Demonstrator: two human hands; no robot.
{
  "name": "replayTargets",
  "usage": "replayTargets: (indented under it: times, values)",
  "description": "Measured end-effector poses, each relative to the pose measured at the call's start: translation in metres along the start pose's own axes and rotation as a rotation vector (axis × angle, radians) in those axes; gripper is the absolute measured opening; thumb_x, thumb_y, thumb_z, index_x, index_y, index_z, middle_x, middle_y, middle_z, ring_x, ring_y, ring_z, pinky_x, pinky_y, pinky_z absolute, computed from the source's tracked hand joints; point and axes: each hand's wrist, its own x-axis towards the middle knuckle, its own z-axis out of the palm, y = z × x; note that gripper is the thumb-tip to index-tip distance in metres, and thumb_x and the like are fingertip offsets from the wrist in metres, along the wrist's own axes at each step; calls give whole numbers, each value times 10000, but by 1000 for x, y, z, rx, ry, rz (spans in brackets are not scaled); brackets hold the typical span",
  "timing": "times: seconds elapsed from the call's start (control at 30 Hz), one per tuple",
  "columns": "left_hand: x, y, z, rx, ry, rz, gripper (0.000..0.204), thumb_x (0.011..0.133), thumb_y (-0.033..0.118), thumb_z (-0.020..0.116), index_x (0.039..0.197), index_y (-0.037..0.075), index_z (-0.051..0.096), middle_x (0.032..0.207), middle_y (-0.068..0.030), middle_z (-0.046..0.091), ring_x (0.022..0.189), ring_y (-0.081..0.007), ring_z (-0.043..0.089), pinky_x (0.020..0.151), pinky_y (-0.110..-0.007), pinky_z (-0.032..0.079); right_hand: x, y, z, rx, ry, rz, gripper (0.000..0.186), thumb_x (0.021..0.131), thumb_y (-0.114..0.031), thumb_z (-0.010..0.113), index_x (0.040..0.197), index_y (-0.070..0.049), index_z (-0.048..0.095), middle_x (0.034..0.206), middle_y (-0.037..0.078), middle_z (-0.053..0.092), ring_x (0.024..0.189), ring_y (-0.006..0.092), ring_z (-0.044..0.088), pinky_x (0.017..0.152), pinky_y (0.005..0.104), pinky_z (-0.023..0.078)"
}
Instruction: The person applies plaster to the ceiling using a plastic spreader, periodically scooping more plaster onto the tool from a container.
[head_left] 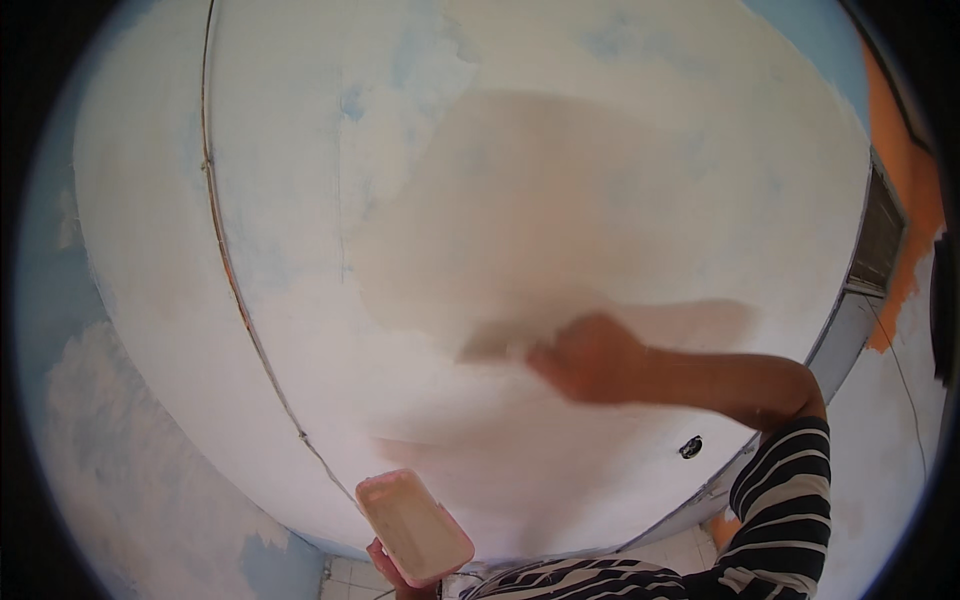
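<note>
My left hand (388, 570) is wrapped round a pink rectangular plastic tub (462, 535) low in the picture. Inside the tub is a cream-coloured paste (408, 528). My right hand (592, 358) is closed in a fist close to the wall, smeared by motion. From it a flat, blurred putty knife (492, 345) points left against the wall surface. The wall (280, 140) carries whitish paste, with patches of light blue paint showing through. Shadows of my arm and body fall across it.
A thin cable (225, 260) runs down the wall on the left. A small dark wall opening (691, 447) sits at the lower right. Beyond the right edge are a window-like opening (878, 235) and an orange-painted wall (908, 190). White floor tiles (345, 580) show at the bottom.
</note>
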Motion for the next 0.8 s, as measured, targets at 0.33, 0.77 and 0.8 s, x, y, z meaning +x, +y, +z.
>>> replayTargets:
  times: [0.33, 0.77, 0.8]
  values:
    - [-2, 3, 12, -29, 68, 26, 698, 898, 574, 399, 1374, 69, 470, 1256, -130, 570, 1094, -326, 590, 890, -493, 510, 33, 102, -149, 81, 1209, 338, 246, 973, -179, 616, 1147, -11, 663, 890, 61, 712, 732, 91, 614, 672, 250, 503]
    - [-13, 15, 0, -59, 15, -42, 700, 936, 528, 351, 1442, 50, 432, 1381, -162, 529, 1222, -353, 549, 1042, -493, 441, 26, -53, 59, 887, 800, 139, 104, 932, -41, 569, 1033, -18, 554, 826, 153, 698, 676, 286, 690, 614, 332, 546]
    - [-18, 15, 9, -74, 52, -29, 697, 944, 520, 347, 1441, 40, 431, 1379, -162, 531, 1225, -350, 549, 1049, -480, 438, 20, -70, 86, 773, 852, 39, 101, 929, -27, 559, 1029, -15, 553, 876, 164, 711, 739, 295, 715, 655, 342, 571]
